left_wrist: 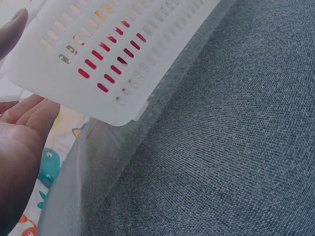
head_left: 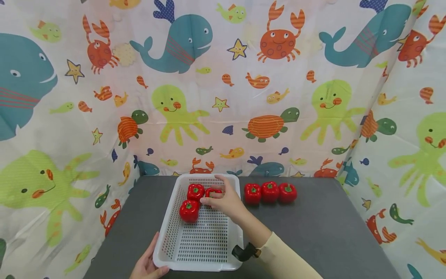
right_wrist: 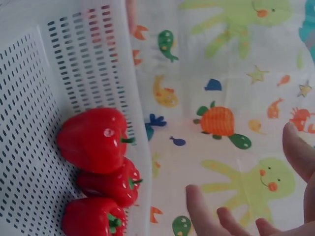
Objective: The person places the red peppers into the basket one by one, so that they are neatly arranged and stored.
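Note:
A white plastic basket with slotted sides holds 3 red bell peppers near its back end, one of them closer to the front. My left hand holds the basket's front left corner, thumb along the front and fingers along the side. In the left wrist view, red shows through the slots of the basket wall. Over the back right of the basket my right hand has its fingers spread and overlaps a bell pepper. From the right wrist, that hand holds nothing.
Right of the basket, 3 more red bell peppers stand in a row on the dark grey table. A curtain printed with sea animals hangs behind and at both sides. A black strap circles the right wrist.

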`<state>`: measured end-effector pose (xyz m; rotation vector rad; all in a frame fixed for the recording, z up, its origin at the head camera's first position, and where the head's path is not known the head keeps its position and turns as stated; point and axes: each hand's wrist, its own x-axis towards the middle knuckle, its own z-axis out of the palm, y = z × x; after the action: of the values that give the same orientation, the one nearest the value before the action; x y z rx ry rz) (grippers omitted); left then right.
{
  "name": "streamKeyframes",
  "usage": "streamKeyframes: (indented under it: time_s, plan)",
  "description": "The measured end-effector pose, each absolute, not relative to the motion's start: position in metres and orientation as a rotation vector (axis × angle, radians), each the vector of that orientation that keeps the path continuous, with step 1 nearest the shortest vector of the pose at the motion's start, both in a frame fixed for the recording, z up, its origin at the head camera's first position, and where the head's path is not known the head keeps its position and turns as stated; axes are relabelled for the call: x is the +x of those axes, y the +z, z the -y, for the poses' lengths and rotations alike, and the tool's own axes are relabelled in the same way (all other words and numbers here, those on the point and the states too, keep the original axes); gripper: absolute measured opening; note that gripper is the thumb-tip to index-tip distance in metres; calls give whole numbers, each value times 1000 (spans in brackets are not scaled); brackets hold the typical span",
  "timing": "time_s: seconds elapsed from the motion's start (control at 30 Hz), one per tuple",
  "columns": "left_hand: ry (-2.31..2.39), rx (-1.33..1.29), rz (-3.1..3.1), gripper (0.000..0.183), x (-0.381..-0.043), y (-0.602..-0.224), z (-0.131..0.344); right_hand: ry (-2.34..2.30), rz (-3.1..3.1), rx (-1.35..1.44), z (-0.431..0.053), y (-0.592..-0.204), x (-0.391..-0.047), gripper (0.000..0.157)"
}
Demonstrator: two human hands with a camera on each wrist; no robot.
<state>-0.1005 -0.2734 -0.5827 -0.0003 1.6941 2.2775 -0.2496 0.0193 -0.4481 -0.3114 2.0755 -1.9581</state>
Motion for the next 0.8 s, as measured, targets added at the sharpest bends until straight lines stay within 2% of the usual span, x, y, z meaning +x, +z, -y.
streamKeyframes:
  time_s: [0.23,0.53,0.8]
  plan:
    - [2283,-53,-1685,111,-100,-582,273,-2105,-2002,-356,-42,-445,-247,89]
    - [2291,-71,-1665,113,-100,-582,271,-2225,-2056,-263,-83,-439,-248,85]
    - [2290,-60,-1690,109,-101,-582,273,-2248,-2105,-172,-115,-437,-252,92]
